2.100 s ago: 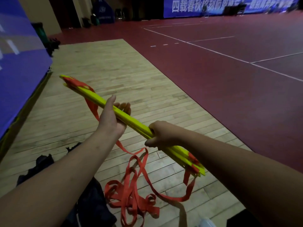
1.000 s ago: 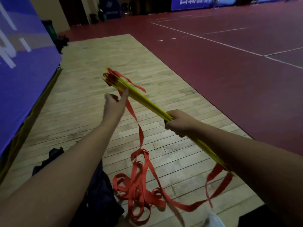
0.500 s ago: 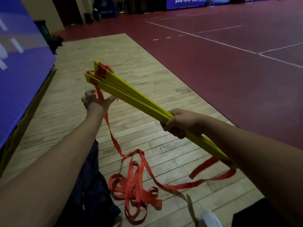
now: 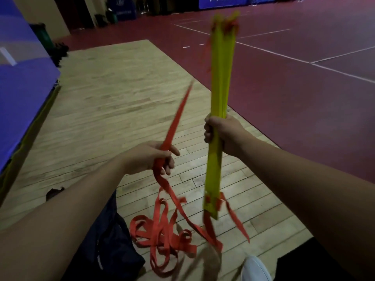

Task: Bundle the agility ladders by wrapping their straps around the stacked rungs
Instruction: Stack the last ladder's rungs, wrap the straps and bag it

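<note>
1. Nearest the wearer, the strap pile [image 4: 162,236] lies tangled on the wooden floor [image 4: 121,88]. It touches a dark bag [image 4: 105,240] on its left, and a white shoe [image 4: 255,268] shows at the bottom edge. The webbing is judged soft, light and limp. It is likely to twist and snag, so it needs tension to lie flat.

2. Above the pile, the lower end of the stacked rungs [image 4: 213,175] hangs clear of the floor with short strap tails dangling from it. The rungs are judged stiff, flat, light and smooth. The stack is liable to fan out or slide unless it is squeezed across its flat faces.

3. Right hand [image 4: 223,134]: the fist is clamped round the stack somewhat below mid-length and holds it near upright. More of the stack stands above the grip than below it.

4. Left hand [image 4: 150,157]: the fingers are curled round one strap [image 4: 176,122], beside the stack and apart from it. The strap rises blurred above the hand and drops to the pile below.

5. The far end of the stack is blurred against the red court [image 4: 284,88], and the attachments there cannot be made out.

6. Judgement: the mid-stack hold suits wrapping, with the strap taken taut close to the rungs.
</note>
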A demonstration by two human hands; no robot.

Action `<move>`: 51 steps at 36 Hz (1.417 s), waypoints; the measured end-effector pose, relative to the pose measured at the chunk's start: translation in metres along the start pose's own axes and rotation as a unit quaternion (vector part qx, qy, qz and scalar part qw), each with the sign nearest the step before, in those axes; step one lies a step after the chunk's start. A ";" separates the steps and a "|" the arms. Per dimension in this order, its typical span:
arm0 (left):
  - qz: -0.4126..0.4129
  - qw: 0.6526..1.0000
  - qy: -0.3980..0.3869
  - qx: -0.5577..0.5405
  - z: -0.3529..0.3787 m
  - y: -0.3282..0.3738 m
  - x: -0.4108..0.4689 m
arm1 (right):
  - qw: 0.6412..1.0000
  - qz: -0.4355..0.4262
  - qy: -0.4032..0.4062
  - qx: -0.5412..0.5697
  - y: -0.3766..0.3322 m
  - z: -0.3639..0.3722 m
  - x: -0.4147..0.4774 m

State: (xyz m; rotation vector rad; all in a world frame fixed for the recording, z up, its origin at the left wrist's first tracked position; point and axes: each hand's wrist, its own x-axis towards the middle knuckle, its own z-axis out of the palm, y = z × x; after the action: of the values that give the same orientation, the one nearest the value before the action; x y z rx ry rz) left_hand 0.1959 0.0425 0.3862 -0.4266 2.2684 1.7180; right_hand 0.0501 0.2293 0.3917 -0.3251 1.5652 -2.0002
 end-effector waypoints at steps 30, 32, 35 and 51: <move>0.030 0.962 0.108 0.250 0.078 0.017 0.000 | 0.927 0.056 0.122 0.350 -0.013 -0.013 0.007; 0.062 0.956 0.145 0.249 0.070 0.019 0.001 | 0.939 0.064 0.106 0.319 -0.012 -0.016 0.006; 0.081 0.941 0.190 0.269 0.053 0.020 0.000 | 0.961 0.121 0.064 0.241 -0.006 -0.024 0.003; 0.114 0.808 0.136 0.562 0.010 0.014 -0.010 | 0.742 -0.115 -0.189 -0.632 -0.020 0.004 -0.023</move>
State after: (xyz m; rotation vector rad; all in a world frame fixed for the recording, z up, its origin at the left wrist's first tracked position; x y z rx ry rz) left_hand 0.1999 0.0567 0.3996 -0.1120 3.1076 0.1056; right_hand 0.0654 0.2424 0.4151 -1.3723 2.3997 -0.5580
